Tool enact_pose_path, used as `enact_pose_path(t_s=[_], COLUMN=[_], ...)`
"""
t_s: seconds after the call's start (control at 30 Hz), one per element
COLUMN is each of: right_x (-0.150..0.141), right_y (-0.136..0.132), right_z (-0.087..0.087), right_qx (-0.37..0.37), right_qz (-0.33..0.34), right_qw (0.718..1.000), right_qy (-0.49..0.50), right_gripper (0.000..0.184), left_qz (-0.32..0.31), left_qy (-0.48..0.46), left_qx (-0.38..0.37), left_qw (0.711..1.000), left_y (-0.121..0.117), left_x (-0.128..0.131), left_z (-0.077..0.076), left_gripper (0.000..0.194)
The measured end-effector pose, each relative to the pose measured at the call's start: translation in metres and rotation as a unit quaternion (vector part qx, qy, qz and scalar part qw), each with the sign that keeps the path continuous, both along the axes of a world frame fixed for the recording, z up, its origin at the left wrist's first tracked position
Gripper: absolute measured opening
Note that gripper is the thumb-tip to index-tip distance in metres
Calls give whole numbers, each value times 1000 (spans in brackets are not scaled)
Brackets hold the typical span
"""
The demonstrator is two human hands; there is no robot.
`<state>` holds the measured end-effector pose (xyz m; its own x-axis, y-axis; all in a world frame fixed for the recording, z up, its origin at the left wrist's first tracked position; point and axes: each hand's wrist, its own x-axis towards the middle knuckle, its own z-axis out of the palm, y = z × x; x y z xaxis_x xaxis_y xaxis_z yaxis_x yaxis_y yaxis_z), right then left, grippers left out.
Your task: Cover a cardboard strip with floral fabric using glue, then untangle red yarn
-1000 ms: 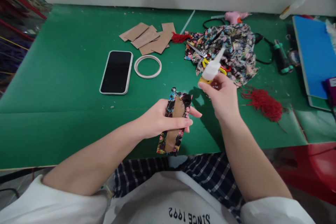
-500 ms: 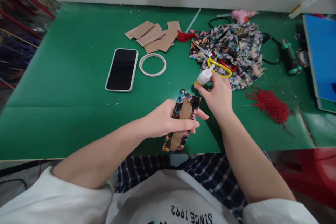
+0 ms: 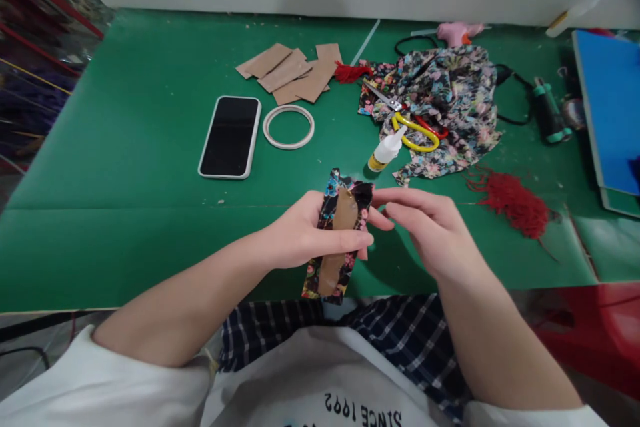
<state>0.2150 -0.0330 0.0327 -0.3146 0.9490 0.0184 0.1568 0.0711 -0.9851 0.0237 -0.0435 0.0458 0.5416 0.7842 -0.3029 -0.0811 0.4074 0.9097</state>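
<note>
My left hand (image 3: 310,233) is closed round a long cardboard strip wrapped in black floral fabric (image 3: 336,240), held over the near edge of the green table (image 3: 125,167). My right hand (image 3: 430,230) hovers just right of the strip's top end, fingers stretched toward it, holding nothing. A small white glue bottle with a yellow base (image 3: 385,150) stands on the table just beyond my hands.
A phone (image 3: 230,137) and a white tape ring (image 3: 289,126) lie to the left. Brown card pieces (image 3: 293,72) lie further back. Floral cloth (image 3: 445,100) carries yellow-handled scissors (image 3: 413,130). Red tassels (image 3: 515,200), a pink glue gun (image 3: 457,32) and a blue book (image 3: 607,100) sit right.
My right hand set the glue bottle down on the table by the floral cloth, let go, and came back with open fingers to the fabric-wrapped strip. The left hand kept its hold.
</note>
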Motion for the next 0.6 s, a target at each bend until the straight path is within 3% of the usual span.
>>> enact_pose_path(t_s=[0.1, 0.23, 0.43, 0.6], right_x=[-10, -15, -16, -16], right_y=[-3, -8, -13, -13], right_z=[-6, -11, -9, 2], right_qx=[-62, -22, 88, 198], right_qz=[24, 18, 11, 18], right_qw=[993, 988, 993, 980], right_qy=[99, 152, 78, -7], right_gripper=[22, 21, 26, 31], left_qz=[-4, -8, -22, -47], left_qy=[39, 50, 28, 7], left_qx=[15, 29, 14, 6], left_qw=[999, 998, 999, 999], left_y=[0, 1, 3, 4], left_x=[0, 1, 0, -2], left_z=[2, 4, 4, 0], left_gripper=[15, 18, 21, 22])
